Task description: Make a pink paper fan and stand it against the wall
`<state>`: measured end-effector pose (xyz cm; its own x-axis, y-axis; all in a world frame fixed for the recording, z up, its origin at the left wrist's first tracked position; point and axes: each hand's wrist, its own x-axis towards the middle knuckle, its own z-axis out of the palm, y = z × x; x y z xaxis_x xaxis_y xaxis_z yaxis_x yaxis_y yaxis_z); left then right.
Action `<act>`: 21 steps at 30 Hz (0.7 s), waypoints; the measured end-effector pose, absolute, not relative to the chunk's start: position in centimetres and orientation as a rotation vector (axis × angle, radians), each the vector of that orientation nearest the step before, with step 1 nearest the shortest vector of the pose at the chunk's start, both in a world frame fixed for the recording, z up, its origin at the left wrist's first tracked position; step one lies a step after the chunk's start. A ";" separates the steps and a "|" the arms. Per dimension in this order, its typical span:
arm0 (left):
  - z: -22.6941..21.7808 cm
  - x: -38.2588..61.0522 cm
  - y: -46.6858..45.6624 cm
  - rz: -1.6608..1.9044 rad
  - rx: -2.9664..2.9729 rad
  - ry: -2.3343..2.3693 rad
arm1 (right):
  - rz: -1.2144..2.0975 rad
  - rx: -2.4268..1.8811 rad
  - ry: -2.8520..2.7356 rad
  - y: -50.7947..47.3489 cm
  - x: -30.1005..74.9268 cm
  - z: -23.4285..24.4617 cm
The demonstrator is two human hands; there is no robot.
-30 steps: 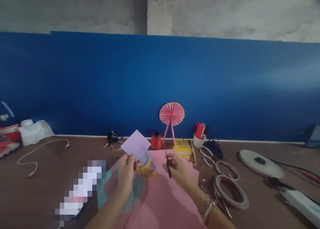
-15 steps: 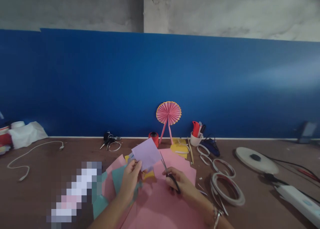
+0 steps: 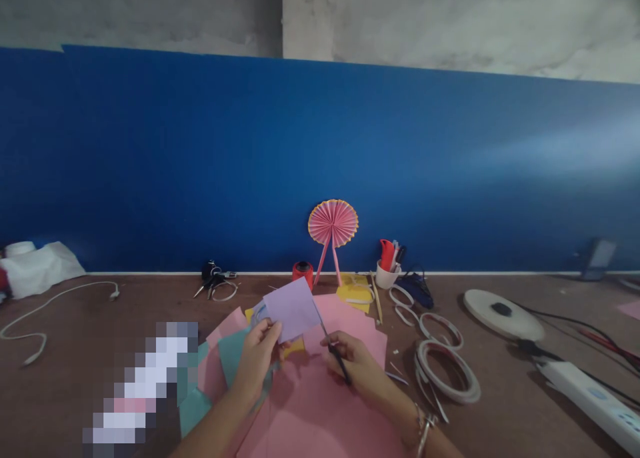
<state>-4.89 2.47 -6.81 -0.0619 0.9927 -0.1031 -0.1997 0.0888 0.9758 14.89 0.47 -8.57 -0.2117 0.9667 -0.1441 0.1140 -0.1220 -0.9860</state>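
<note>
My left hand [image 3: 257, 359] pinches a small lilac paper square [image 3: 293, 308] by its lower left corner and holds it up over the table. In my right hand [image 3: 357, 366] is a pair of dark scissors [image 3: 334, 351]. Their blades point up and left and meet the lilac paper's right edge. Under both hands lie large pink paper sheets [image 3: 320, 411], with teal sheets [image 3: 227, 361] and a yellow piece beneath.
Rolls of white tape [image 3: 447, 371] lie right of the pink sheets. A pink paper fan [image 3: 333, 223], red thread spool [image 3: 302, 272], white cup with tools [image 3: 387, 271], keys [image 3: 213, 281], a white cable [image 3: 55, 298], a round white disc [image 3: 503, 313] and a power strip [image 3: 587, 395] are around.
The lilac paper came down and turned toward the scissors. My right hand brought the scissors up so the blades now reach the paper's edge. The view shifted slightly.
</note>
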 end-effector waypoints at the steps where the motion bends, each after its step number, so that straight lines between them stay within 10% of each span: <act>1: -6.9 -4.9 2.5 1.276 0.952 1.156 | 1.431 -1.281 -1.379 0.5 14.9 -8.5; 21: -7.2 -4.4 1.3 0.940 0.736 0.627 | 1.466 -0.990 -0.860 1.4 17.5 -5.5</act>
